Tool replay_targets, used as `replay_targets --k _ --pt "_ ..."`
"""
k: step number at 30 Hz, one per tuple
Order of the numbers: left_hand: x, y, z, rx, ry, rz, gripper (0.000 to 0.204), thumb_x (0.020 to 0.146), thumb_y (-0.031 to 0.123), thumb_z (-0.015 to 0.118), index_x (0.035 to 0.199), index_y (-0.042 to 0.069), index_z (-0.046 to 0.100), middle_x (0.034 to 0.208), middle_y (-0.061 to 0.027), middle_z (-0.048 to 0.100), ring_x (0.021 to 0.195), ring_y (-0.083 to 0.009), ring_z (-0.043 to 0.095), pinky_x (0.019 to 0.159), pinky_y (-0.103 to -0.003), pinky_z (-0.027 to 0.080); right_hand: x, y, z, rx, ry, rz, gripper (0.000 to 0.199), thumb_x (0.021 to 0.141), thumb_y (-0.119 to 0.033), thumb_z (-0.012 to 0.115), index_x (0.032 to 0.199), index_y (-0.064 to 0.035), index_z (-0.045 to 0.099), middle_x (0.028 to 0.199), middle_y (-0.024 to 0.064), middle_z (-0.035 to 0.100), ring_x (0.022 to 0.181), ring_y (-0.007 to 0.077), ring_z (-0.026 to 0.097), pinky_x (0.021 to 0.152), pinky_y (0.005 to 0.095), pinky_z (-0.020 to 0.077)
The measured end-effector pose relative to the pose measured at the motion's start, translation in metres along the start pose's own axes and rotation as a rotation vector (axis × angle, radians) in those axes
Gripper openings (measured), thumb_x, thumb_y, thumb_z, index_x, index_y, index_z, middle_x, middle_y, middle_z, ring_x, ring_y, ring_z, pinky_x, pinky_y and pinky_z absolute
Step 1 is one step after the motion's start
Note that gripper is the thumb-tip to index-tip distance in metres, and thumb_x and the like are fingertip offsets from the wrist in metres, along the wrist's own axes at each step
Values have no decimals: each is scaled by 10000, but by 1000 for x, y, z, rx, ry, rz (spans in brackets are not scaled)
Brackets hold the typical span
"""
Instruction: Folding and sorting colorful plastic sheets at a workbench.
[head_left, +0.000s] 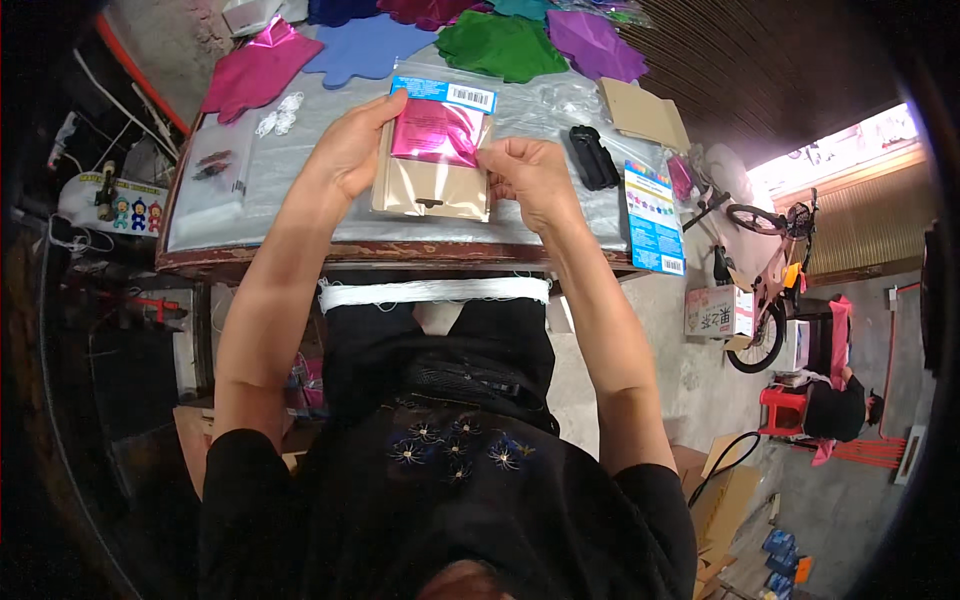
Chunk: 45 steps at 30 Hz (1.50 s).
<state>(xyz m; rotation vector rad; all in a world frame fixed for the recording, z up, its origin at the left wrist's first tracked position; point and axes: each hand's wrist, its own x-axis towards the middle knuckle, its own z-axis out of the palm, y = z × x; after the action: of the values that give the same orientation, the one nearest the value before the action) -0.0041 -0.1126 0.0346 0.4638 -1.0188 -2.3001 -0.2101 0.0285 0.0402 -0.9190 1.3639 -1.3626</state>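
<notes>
Plastic-covered table (pixel 272 165) below both hands (pixel 357 140) (pixel 535 176), left fingers invisible behind clear package (pixel 435 145)

The person wears a black short-sleeved shirt of soft, plain cloth (pixel 440 530). Its wide left sleeve (pixel 240 475) and wide right sleeve (pixel 648 500) are the same black and finish near the elbows. On the front there are small flower-like motifs (pixel 455 450), each with a pale round centre and thin light rays, and some have a bluish shade around them. At the waist is a black, textured piece (pixel 460 380), of which the kind is unclear. The trousers are black (pixel 370 335). Both forearms (pixel 275 290) are bare, and also the left hand (pixel 350 150) and the right hand (pixel 533 180).
</notes>
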Motion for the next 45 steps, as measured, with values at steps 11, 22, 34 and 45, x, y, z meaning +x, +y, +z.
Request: replay_targets --k 11,22,34,45 --pt "9 1 -14 76 146 -91 323 1039 303 604 1157 8 664 1079 -100 729 939 -175 713 839 -331 592 18 -26 10 159 101 98 200 866 -149 779 778 17 707 699 100 697 496 150 609 465 267 489" --pt "11 7 1 290 387 -129 224 978 344 672 968 122 704 849 8 722 641 -105 644 496 -312 495 32 -29 5 273 71 109 184 848 -126 762 792 32 688 677 130 677 486 181 609 383 283 474" --pt "16 -3 -9 516 349 -194 307 977 302 664 1028 4 719 888 -86 721 688 -154 667 576 -312 522 34 -33 12 77 106 135 199 859 -123 753 762 32 673 666 113 667 460 160 579 381 279 445" --pt "-22 -6 27 121 143 -7 343 977 249 703 1151 -46 705 1059 -108 743 946 -151 699 862 -286 564 -36 4 1 -43 -89 -116 198 951 -194 723 820 -47 706 696 -5 645 559 87 553 533 253 436"
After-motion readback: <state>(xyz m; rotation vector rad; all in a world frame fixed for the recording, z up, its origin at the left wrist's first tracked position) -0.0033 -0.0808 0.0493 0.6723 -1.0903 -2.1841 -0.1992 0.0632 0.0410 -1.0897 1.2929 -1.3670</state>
